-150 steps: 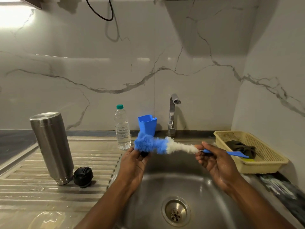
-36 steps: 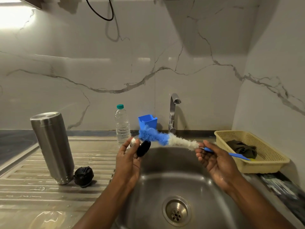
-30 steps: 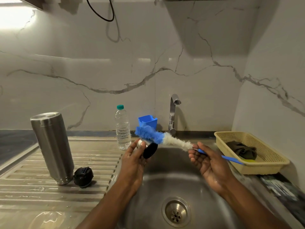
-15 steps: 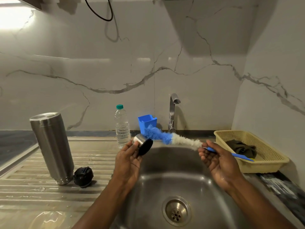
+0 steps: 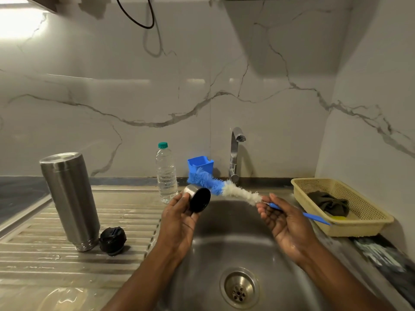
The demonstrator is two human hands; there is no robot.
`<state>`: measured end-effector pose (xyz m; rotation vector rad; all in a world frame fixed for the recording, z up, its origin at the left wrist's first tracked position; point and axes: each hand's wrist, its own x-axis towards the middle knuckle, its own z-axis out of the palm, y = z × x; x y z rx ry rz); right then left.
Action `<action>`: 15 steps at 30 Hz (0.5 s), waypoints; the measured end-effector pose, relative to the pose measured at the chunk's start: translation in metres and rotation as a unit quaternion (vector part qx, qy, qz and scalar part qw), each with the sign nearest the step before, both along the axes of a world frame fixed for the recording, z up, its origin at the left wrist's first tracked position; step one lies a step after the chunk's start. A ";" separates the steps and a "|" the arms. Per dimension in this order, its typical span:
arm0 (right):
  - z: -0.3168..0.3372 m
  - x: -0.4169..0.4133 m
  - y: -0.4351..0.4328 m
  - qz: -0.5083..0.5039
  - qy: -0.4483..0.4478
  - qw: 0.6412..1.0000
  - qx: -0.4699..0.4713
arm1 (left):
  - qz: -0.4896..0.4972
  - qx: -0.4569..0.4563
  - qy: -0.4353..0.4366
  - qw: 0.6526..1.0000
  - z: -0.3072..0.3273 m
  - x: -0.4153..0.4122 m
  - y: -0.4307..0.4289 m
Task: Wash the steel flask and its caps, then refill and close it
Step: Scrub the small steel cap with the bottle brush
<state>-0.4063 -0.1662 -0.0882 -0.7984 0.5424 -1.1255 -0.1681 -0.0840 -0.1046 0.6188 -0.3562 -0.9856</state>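
1. A white marble back wall [image 5: 202, 86] with grey veins meets a matching right wall [image 5: 370, 97] at the corner.
2. A bright light [image 5: 15, 23] glares at top left, beside a dark cabinet [image 5: 42, 2].
3. A black cable [image 5: 137, 19] loops down the back wall.
4. The dark stone counter [image 5: 15, 194] carries a steel sink [image 5: 224, 239] and a ribbed drainboard [image 5: 45, 261]; a tap [image 5: 234, 153] stands at its back edge.

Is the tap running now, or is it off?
Off: no stream of water falls from the tap spout, and none lands in the sink below.
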 end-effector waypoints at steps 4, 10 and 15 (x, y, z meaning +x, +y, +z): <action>0.002 -0.007 -0.001 -0.016 0.000 1.000 0.006 | 0.005 0.002 0.015 1.000 0.003 0.005 0.002; 0.005 -0.005 0.000 -0.015 0.004 1.000 0.000 | 0.000 0.005 0.048 0.999 0.001 0.003 -0.001; 0.002 -0.002 0.001 -0.003 -0.004 1.000 0.012 | -0.004 0.010 0.040 0.999 -0.001 0.001 -0.002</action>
